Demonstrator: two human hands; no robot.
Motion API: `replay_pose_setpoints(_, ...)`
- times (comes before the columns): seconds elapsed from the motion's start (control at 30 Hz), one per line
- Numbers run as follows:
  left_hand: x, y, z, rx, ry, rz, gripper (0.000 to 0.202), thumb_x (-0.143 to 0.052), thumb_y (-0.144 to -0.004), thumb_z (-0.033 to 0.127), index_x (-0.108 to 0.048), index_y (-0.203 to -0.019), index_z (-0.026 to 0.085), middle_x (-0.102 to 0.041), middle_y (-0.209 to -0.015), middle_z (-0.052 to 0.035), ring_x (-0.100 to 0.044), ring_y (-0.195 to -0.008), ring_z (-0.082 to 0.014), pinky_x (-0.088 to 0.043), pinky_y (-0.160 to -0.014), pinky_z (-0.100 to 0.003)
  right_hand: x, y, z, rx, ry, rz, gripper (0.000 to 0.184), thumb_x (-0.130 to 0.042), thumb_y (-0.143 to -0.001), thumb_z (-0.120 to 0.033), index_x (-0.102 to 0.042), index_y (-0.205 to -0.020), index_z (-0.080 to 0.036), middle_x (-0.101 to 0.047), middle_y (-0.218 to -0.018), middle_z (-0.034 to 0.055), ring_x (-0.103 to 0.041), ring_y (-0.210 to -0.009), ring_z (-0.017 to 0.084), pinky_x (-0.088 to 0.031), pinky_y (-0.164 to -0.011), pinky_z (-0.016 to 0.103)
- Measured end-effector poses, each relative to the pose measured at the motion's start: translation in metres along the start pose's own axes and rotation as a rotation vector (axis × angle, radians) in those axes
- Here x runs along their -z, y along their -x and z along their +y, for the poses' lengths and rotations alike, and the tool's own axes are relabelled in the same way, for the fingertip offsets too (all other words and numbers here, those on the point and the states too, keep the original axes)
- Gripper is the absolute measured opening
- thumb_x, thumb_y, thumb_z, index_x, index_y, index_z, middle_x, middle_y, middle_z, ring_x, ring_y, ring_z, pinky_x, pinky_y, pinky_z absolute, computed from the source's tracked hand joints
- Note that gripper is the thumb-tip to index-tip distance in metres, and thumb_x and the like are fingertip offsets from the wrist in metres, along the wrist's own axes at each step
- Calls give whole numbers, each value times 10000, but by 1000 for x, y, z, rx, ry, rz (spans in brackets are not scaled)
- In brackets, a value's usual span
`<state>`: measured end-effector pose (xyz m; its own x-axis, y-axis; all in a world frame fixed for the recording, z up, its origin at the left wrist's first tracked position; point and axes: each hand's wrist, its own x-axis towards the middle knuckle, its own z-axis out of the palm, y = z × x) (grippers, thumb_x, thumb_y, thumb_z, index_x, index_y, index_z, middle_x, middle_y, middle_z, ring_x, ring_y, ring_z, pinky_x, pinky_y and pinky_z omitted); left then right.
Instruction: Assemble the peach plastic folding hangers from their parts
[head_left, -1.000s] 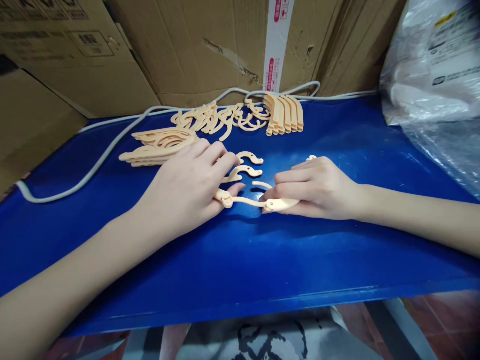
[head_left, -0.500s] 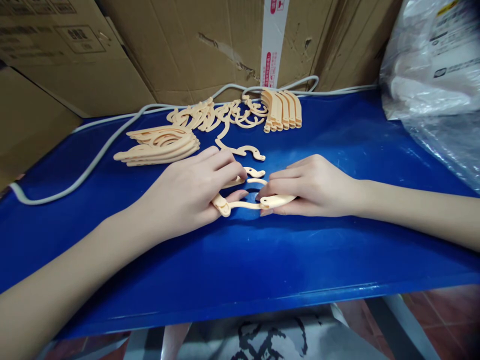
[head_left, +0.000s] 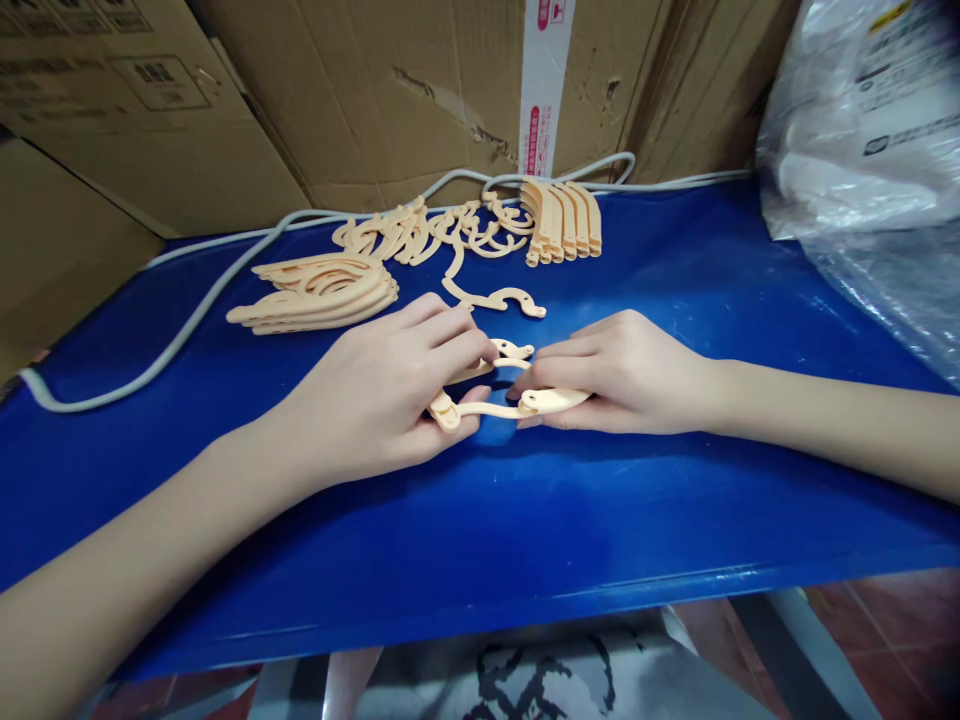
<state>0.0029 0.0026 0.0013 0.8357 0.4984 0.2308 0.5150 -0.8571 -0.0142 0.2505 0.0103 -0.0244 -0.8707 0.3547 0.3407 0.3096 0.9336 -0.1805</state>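
My left hand (head_left: 394, 385) is closed on the left end of a cream plastic folding clothes hanger (head_left: 493, 411), its thumb below a rounded joint. At the other end, my right hand (head_left: 619, 375) pinches a curved arm of the same hanger between thumb and fingers. Part of the hanger is hidden under both hands. A hook-shaped piece (head_left: 512, 349) shows between the hands, at the hanger's far side. Just beyond the fingers, loose hook pieces (head_left: 491, 299) lie on the blue table.
On the blue table (head_left: 525, 540), a stack of hangers (head_left: 322, 290) sits at left. Behind are a heap of loose hooks (head_left: 401, 230) and a row of curved arms (head_left: 562, 222). A white cable (head_left: 202, 305) runs along the cardboard boxes (head_left: 420, 100). A plastic bag (head_left: 855, 130) stands right.
The loose hook pieces beyond my hands have shifted slightly right and nearer. My left fingers have moved a little on the hanger, while my right hand stays almost still.
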Motion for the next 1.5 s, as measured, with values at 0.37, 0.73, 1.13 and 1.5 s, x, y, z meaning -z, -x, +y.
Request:
replay_pose_setpoints(0.37, -1, 2, 0, -42, 121, 12, 194, -491, -876, 257, -594, -1006, 155, -635, -959, -70, -535, -880, -223, -432, -716, -340, -1, 0, 0, -6, 2, 5, 283, -445, -1021, -376, -639, -1088, -181, -743, -961, 14, -676, -744, 123, -371, -575, 237)
replay_pose_setpoints(0.73, -2, 2, 4, -12, 194, -23, 510, -615, -847, 615, -586, -1072, 159, -604, -949, -53, -511, -882, -215, -420, -718, -320, -1, 2, 1, 0, 26, -1, 278, -455, -1017, -367, -635, -1092, -170, -748, -1044, 40, -692, -777, 147, -397, -595, 244)
replay_pose_setpoints(1.13, 0, 1, 4, 21, 206, -66, 591, -576, -833, 697, -596, -1067, 154, -591, -948, -57, -515, -895, -226, -411, -708, -325, -2, 2, 1, -10, 26, -12, 236, -488, -995, -309, -640, -1112, -170, -744, -1087, 36, -709, -818, 162, -417, -601, 248)
replay_pose_setpoints(1.5, 1, 0, 7, 30, 143, -77, 424, -570, -899, 532, -600, -1076, 148, -605, -967, -63, -533, -908, -232, -423, -716, -339, -1, 2, 0, -21, 5, -16, 221, -488, -993, -292, -632, -1115, -178, -740, -1096, 28, -704, -832, 150, -426, -638, 241)
